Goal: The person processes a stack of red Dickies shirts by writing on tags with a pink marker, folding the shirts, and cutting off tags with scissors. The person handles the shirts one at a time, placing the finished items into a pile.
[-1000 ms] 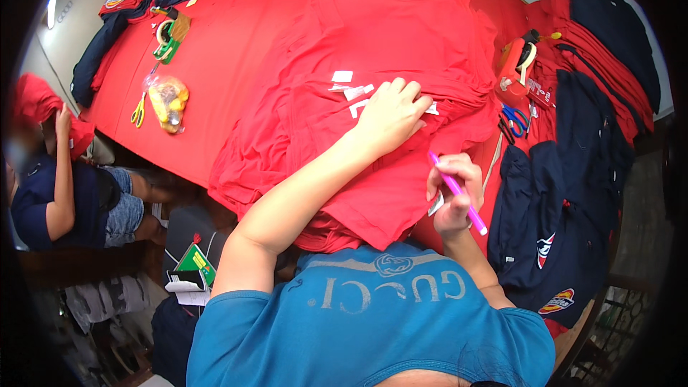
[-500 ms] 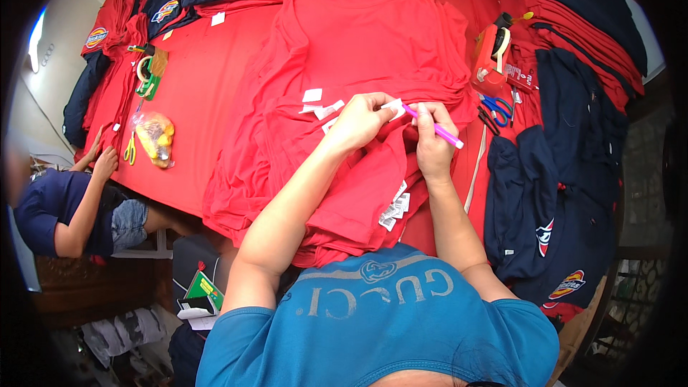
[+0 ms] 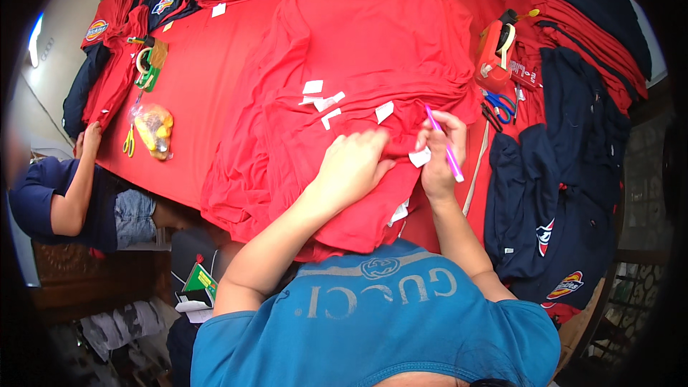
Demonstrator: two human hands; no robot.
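Note:
A stack of red shirts (image 3: 373, 36) lies in front of me, with several white labels (image 3: 328, 102) scattered over the cloth. My left hand (image 3: 351, 168) rests palm down on the top shirt, thumb apart from the fingers; its fingertips are slightly blurred. In my right hand (image 3: 443, 154) a purple pen (image 3: 446, 145) is held slantwise, tip pointing up and away. Beside those fingers a white label (image 3: 420, 157) sticks out from the red fabric. Another label (image 3: 385, 112) lies just beyond my left hand. More labels (image 3: 398, 213) show at the near edge of the stack.
On the right are a red tape dispenser (image 3: 493, 57), blue-handled scissors (image 3: 500, 107) and navy garments (image 3: 566, 172). A green tape dispenser (image 3: 149, 75), yellow-handled scissors (image 3: 129, 142) and a plastic bag of yellow items (image 3: 153, 129) lie left. A co-worker (image 3: 68, 197) handles red cloth at the far left.
My left hand has let go of the white label and come back onto the shirt. The pen has tipped more upright in my right hand. The co-worker's arm has shifted.

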